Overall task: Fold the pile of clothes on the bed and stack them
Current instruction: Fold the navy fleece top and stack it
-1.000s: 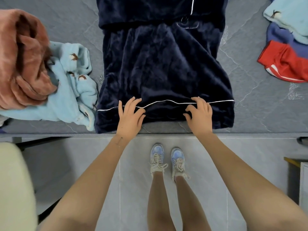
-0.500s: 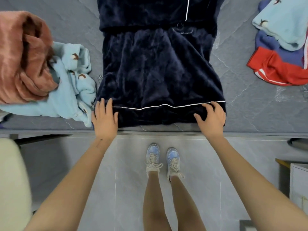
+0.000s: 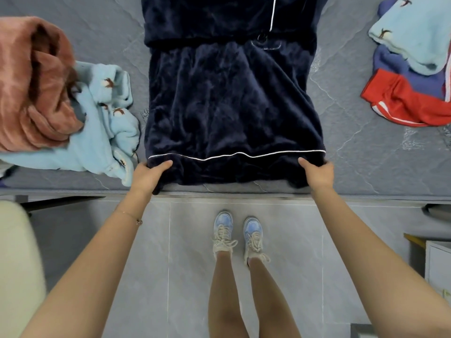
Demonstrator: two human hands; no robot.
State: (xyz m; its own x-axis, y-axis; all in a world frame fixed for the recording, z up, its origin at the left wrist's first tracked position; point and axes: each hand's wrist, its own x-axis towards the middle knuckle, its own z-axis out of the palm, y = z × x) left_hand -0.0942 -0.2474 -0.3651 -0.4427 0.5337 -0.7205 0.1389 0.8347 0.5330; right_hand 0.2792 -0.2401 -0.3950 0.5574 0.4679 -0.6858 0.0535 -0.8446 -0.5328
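Observation:
A dark navy fleece garment (image 3: pixel 229 101) with white piping lies flat on the grey bed (image 3: pixel 353 132), its hem at the near edge. My left hand (image 3: pixel 146 175) grips the hem's left corner, thumb on top and fingers tucked under. My right hand (image 3: pixel 317 175) grips the right corner the same way. To the left sits an unfolded heap: a rust-brown fleece (image 3: pixel 34 86) on top of a light blue patterned piece (image 3: pixel 102 132). At the far right a stack holds a light blue piece (image 3: pixel 415 32), a blue one (image 3: pixel 395 67) and a red one (image 3: pixel 405 101).
The bed's front edge (image 3: pixel 219 191) runs across the middle of the view. Below it is grey tiled floor with my legs and blue sneakers (image 3: pixel 236 232). A pale rounded object (image 3: pixel 17 264) stands at the lower left, and white furniture (image 3: pixel 436 264) at the lower right.
Both hands slid outward along the hem from near its middle to the two corners. They went from resting on the cloth to gripping it.

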